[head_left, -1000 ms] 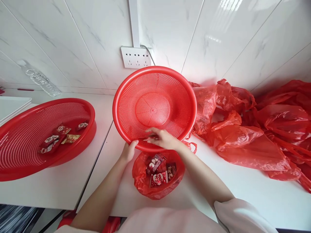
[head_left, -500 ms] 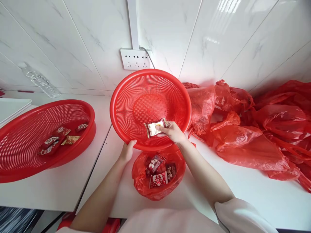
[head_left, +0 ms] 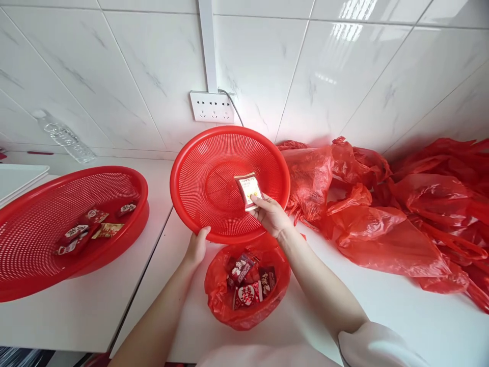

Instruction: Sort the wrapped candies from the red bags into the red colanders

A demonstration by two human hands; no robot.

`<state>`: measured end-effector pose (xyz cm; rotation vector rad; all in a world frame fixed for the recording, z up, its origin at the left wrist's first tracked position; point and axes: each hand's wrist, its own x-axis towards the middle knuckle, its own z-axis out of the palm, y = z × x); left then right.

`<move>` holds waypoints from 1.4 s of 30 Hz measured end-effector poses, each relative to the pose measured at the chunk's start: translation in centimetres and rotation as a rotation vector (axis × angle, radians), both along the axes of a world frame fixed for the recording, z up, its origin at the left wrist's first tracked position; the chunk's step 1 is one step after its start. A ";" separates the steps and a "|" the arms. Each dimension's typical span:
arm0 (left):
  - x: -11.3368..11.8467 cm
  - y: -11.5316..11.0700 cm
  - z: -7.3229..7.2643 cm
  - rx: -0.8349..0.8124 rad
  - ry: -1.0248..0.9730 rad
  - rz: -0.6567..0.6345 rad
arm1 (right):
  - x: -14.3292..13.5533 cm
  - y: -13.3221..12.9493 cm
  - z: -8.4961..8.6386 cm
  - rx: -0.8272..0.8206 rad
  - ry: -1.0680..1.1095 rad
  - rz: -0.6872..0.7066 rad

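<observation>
My left hand [head_left: 198,244] grips the near-left rim of a red perforated plastic basket [head_left: 206,176], which is tilted toward me; its thumb lies over the rim. Above the basket's inside, my right hand [head_left: 272,214] pinches a small cream-and-brown snack packet [head_left: 249,191] between thumb and fingers. Apart from that packet, I see nothing in the basket. Just in front of it stands an open red plastic bag [head_left: 225,313], its mouth spread wide. Inside the bag lie several dark red packets, among them a red one with a white heart [head_left: 247,295].
On the left a second red basket [head_left: 143,206] holds several red packets and a gold packet [head_left: 108,230]. Crumpled red plastic bags [head_left: 385,229] are heaped on the right. Behind are a clear plastic bottle [head_left: 69,140] and a wall socket panel [head_left: 212,107].
My right hand has turned the packet more upright in its grip. The basket rim has tipped a little, and the whole view has shifted slightly as my head moved.
</observation>
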<state>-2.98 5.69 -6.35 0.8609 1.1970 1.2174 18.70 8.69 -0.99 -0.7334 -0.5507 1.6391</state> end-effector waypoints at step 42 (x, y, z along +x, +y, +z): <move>6.2 -1.5 14.7 0.515 0.175 -0.613 | 1.1 -7.5 7.8 0.502 -0.546 -0.085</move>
